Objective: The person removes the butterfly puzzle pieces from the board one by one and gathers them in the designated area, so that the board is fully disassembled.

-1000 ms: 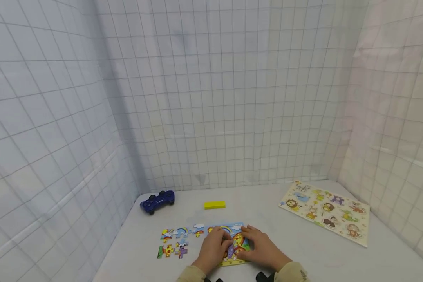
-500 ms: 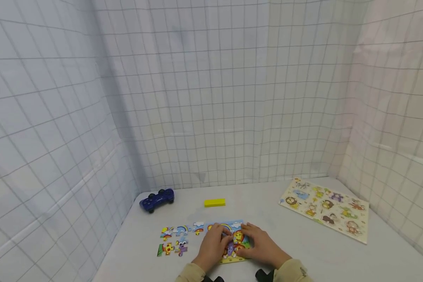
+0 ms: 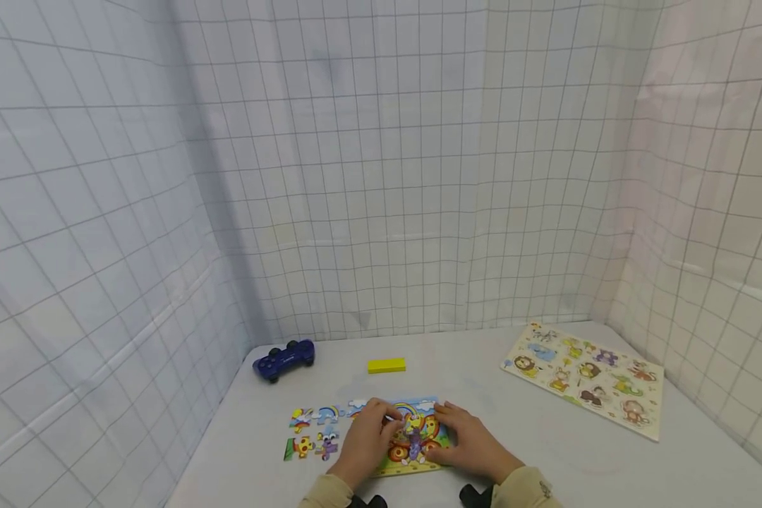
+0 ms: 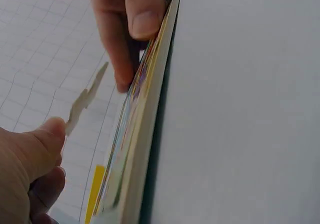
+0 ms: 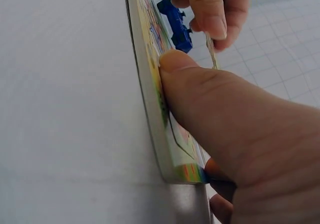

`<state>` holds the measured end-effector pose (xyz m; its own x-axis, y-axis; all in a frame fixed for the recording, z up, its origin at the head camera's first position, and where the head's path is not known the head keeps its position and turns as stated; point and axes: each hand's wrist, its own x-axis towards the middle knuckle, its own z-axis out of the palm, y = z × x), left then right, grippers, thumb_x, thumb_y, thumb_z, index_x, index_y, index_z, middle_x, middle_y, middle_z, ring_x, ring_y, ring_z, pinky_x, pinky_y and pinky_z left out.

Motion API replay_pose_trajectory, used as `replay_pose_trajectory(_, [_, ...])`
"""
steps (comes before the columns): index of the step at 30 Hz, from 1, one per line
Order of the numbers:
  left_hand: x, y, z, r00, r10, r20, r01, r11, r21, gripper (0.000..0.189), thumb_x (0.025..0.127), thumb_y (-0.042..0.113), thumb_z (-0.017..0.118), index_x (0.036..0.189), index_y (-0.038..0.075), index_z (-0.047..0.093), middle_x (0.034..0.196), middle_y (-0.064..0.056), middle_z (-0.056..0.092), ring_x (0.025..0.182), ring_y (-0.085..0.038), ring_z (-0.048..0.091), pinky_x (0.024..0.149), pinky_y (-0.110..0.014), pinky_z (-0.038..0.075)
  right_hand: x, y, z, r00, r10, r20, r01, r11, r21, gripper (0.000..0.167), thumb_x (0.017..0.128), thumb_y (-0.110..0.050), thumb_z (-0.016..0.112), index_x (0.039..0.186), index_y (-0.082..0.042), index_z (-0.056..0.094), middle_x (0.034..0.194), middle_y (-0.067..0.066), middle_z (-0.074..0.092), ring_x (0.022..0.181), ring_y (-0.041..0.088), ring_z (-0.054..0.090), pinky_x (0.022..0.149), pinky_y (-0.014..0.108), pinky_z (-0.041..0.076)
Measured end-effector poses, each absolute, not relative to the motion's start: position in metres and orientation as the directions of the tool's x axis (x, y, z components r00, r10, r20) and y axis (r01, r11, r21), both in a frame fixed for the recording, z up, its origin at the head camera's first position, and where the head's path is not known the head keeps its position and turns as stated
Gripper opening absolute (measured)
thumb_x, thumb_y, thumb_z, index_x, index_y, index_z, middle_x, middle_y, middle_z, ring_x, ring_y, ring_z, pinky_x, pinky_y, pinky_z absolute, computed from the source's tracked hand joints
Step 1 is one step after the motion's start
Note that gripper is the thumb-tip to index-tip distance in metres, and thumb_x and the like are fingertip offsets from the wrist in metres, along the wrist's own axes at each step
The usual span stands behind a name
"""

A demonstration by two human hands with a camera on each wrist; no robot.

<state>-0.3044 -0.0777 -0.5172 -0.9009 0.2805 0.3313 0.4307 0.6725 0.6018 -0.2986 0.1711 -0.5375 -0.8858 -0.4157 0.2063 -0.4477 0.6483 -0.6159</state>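
Observation:
My left hand [image 3: 366,439] pinches a thin jigsaw piece [image 4: 86,100] between thumb and fingers, above the left part of a picture puzzle board [image 3: 406,470]. In the left wrist view the piece is edge-on and raised off the board, so its picture is hidden. My right hand [image 3: 476,441] holds the board's right side. Its thumb [image 5: 180,64] lies on the board's face, while other fingers reach round the far side, partly hidden. Left of the board lie several loose jigsaw pieces [image 3: 327,444], face up; one near its top left corner is partly covered by my left hand.
A yellow block [image 3: 386,365] sits behind the board. At the back left is a blue game controller [image 3: 284,360]. A pale animal puzzle board [image 3: 587,381] lies at the right. Grid-patterned white cloth [image 3: 381,212] walls the table's back and sides.
My left hand has shifted a little to the left, uncovering more of the puzzle board's middle. My right hand stays at the board's right side. The loose pieces lie as before.

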Motion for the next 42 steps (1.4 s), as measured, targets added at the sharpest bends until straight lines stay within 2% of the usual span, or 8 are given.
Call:
replay_pose_trajectory(6, [-0.308,-0.138,-0.517,-0.887,0.146,0.437,0.4,0.717,0.571,0.003,0.096,0.022,0.073,0.094,0.02,0.071,0.102,0.007,0.063,0.093,-0.009,0.059,0.081,-0.032,0.052,-0.299,0.168,-0.537,-0.897,-0.403,0.182,-0.423,0.662,-0.619,0.085,0.085,-0.058,0.078,0.145,-0.002,0.056,0.156,0.016,0.049,0.147,0.045,0.037,0.112,0.071,0.03])
replay_pose_trajectory(11, [-0.302,-0.173,-0.519,-0.867,0.046,0.497,0.357,0.752,0.554,0.011,0.09,0.014,0.08,0.092,0.021,0.071,0.1,0.007,0.066,0.093,-0.012,0.06,0.085,-0.037,0.051,-0.299,0.169,-0.538,-0.901,-0.4,0.168,-0.412,0.665,-0.624,0.086,0.084,-0.058,0.079,0.145,-0.002,0.056,0.156,0.016,0.048,0.147,0.046,0.037,0.112,0.072,0.03])
replay_pose_trajectory(18, [-0.302,-0.178,-0.522,-0.87,0.121,0.479,0.398,0.746,0.534,0.009,0.092,0.015,0.078,0.092,0.021,0.07,0.1,0.006,0.065,0.096,-0.015,0.063,0.087,-0.042,0.053,-0.299,0.171,-0.539,-0.897,-0.406,0.172,-0.42,0.667,-0.615,0.086,0.085,-0.058,0.078,0.146,-0.002,0.056,0.156,0.016,0.048,0.147,0.046,0.037,0.111,0.071,0.031])
replay_pose_trajectory(29, [-0.302,-0.178,-0.526,-0.914,0.187,0.361,0.36,0.784,0.505,0.011,0.09,0.018,0.079,0.087,0.025,0.07,0.095,0.01,0.062,0.1,-0.016,0.061,0.098,-0.049,0.05,-0.3,0.17,-0.538,-0.906,-0.397,0.148,-0.397,0.67,-0.628,0.086,0.084,-0.059,0.078,0.146,-0.004,0.056,0.157,0.014,0.047,0.148,0.045,0.036,0.112,0.07,0.031])
replay_pose_trajectory(42, [-0.301,-0.175,-0.525,-0.929,0.199,0.313,0.33,0.828,0.453,0.01,0.089,0.02,0.08,0.087,0.025,0.072,0.095,0.007,0.062,0.097,-0.017,0.061,0.093,-0.048,0.052,-0.298,0.169,-0.536,-0.903,-0.407,0.139,-0.397,0.662,-0.636,0.086,0.085,-0.059,0.077,0.146,-0.003,0.055,0.158,0.015,0.046,0.148,0.047,0.035,0.111,0.072,0.03])
